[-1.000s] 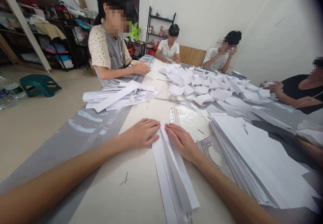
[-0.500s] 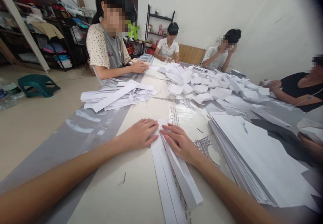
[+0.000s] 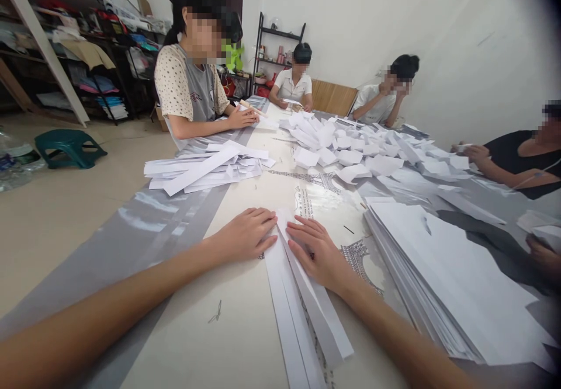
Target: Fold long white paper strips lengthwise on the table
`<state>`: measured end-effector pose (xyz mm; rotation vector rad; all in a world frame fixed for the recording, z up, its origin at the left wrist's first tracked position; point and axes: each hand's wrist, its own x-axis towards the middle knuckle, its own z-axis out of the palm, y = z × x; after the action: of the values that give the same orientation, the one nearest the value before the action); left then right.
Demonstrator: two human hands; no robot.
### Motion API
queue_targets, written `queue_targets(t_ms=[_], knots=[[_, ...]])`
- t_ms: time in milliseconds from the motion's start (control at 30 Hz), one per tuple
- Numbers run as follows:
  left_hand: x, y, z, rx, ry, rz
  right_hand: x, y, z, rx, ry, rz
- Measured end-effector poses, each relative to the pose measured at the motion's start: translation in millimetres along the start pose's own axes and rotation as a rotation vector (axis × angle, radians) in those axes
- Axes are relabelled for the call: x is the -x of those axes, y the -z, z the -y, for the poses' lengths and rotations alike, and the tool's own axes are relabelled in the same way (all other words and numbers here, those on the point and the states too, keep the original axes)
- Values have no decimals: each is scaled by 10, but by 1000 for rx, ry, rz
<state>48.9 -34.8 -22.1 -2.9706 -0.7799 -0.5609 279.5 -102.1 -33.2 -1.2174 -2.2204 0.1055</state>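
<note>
Two long white paper strips (image 3: 287, 313) lie side by side on the table in front of me, and a folded paper strip (image 3: 326, 325) slants away to their right. Their far ends meet between my hands. With its fingertips at the left edge of the strips' far end, my left hand (image 3: 248, 234) lies palm down, thumb apart from the fingers. My right hand (image 3: 318, 249) has its fingers stretched out and slightly spread, touching the folded strip's right edge near the top. Both hands look open.
A stack of large white paper sheets (image 3: 456, 278) lies to the right. Ahead on the left is a pile of paper strips (image 3: 204, 170); a heap of folded paper pieces (image 3: 355, 146) covers the far table. Several people sit around it. A green stool (image 3: 70, 148) stands on the floor.
My right hand has shifted slightly right, its fingers drawing back from the far end of the strips. My left hand stays nearly in place. The whole view has moved a little.
</note>
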Motion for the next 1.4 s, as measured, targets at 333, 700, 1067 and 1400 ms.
queue_targets(t_ms=[333, 700, 1067, 1400], knots=[[14, -8, -3, 2, 13, 0, 46, -80, 32, 22, -21, 32], [12, 54, 76, 9, -20, 27, 41, -61, 57, 80, -13, 59], [7, 90, 57, 18, -33, 30, 2, -16, 48, 121, 23, 109], [-16, 58, 65, 5, -57, 45, -22, -11, 34, 105, 43, 98]])
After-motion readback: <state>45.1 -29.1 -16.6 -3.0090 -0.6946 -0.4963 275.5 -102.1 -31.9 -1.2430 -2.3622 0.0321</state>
